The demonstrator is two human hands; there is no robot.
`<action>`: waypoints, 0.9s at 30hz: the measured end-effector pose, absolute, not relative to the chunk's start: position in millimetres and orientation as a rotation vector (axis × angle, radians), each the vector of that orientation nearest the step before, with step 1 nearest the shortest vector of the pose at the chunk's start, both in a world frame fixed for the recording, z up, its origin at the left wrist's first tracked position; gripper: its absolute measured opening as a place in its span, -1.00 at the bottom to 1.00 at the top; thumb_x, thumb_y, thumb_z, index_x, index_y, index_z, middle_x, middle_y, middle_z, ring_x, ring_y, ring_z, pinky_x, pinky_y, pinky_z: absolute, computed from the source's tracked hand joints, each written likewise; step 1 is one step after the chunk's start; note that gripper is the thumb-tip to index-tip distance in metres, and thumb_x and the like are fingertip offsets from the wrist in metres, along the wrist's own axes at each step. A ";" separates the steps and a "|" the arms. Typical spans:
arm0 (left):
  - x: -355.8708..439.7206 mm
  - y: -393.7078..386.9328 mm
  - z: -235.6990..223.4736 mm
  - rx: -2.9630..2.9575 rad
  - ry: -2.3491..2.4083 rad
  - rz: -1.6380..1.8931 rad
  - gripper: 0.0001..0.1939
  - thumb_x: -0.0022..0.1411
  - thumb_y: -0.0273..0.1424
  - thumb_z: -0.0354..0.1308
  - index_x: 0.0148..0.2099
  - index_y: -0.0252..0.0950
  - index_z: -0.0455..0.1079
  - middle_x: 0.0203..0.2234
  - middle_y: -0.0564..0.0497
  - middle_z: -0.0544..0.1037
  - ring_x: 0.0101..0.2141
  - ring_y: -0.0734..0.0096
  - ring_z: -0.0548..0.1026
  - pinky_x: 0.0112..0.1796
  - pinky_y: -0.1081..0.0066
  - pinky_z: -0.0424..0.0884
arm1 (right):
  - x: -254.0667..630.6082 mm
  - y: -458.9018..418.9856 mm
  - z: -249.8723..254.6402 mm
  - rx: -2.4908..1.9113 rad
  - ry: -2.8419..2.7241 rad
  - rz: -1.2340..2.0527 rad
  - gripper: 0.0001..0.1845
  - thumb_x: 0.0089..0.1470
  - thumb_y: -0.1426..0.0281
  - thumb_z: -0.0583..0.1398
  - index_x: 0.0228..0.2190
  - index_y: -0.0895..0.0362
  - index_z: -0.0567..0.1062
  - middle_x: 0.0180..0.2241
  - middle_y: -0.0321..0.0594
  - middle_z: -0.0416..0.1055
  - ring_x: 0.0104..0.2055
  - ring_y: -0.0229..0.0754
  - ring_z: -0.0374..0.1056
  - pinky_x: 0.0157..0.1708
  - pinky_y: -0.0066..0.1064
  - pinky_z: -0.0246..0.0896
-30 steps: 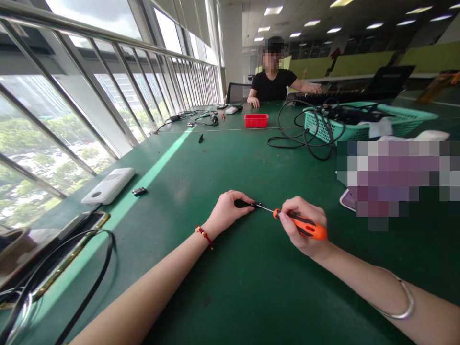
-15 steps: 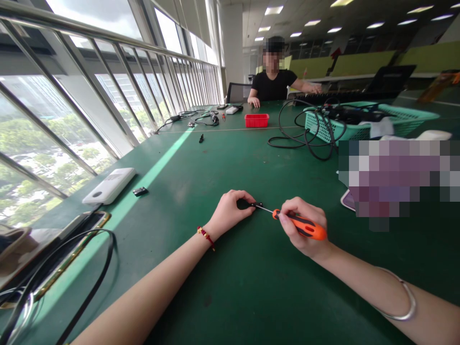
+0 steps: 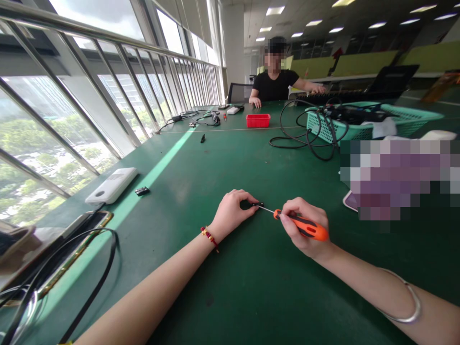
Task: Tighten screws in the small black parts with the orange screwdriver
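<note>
My left hand (image 3: 236, 209) pinches the black part (image 3: 261, 204) while, from its right, my right hand (image 3: 312, 214) grips the screwdriver (image 3: 304, 226), aimed straight in!

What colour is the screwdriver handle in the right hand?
Orange with black sections on the screwdriver handle; it shows best in the head view.

Open tabletop (image 3: 201, 167) beyond left hand (image 3: 234, 211), then red tray (image 3: 258, 121), cables (image 3: 321, 113) blocking right
</note>
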State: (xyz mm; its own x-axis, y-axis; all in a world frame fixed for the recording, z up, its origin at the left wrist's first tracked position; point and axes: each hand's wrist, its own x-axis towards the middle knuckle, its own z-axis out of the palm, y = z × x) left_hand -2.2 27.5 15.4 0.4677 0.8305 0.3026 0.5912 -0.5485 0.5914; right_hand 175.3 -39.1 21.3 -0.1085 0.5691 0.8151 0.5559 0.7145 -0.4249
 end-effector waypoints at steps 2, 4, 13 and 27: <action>-2.0 27.3 14.7 2.306 1.179 0.821 -0.89 0.07 -0.40 0.15 -0.33 -0.24 0.49 -0.37 0.03 0.54 -0.31 0.37 0.45 -0.21 0.39 0.36 | 174.8 -39.1 22.1 -0.890 -1.764 0.010 -0.90 -0.02 0.44 0.10 -0.54 0.09 0.28 -0.63 -0.38 0.29 -0.65 -0.37 0.19 -0.63 -0.50 0.13; -2.0 26.7 13.6 2.321 1.187 0.841 -0.89 0.07 -0.41 0.15 -0.34 -0.26 0.49 -0.39 0.02 0.52 -0.33 0.38 0.45 -0.24 0.41 0.36 | 174.5 -39.1 22.4 -0.889 -1.763 0.004 -0.90 -0.01 0.45 0.10 -0.53 0.09 0.27 -0.62 -0.38 0.29 -0.65 -0.37 0.19 -0.63 -0.51 0.13; -0.9 23.5 12.1 2.431 1.326 0.832 -0.92 0.04 -0.44 0.14 -0.38 -0.25 0.46 -0.38 0.04 0.49 -0.34 0.38 0.44 -0.29 0.43 0.35 | 174.1 -39.2 21.5 -0.900 -1.767 0.041 -0.89 -0.01 0.44 0.10 -0.53 0.09 0.27 -0.62 -0.39 0.28 -0.65 -0.38 0.19 -0.62 -0.51 0.12; 1.7 21.2 13.9 2.483 1.419 0.768 -0.92 0.03 -0.45 0.12 -0.38 -0.25 0.44 -0.37 0.08 0.49 -0.37 0.41 0.43 -0.26 0.40 0.32 | 174.3 -39.6 20.1 -0.887 -1.774 0.054 -0.90 -0.01 0.47 0.11 -0.52 0.10 0.27 -0.60 -0.39 0.29 -0.64 -0.40 0.20 -0.61 -0.53 0.14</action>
State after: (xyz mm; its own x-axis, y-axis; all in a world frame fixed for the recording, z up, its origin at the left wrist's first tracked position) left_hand 1.7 21.2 13.9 0.4112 0.8436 0.3453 0.7504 -0.5283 0.3971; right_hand 174.3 -39.6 20.1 -0.1211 0.5853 0.8017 0.5355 0.7185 -0.4438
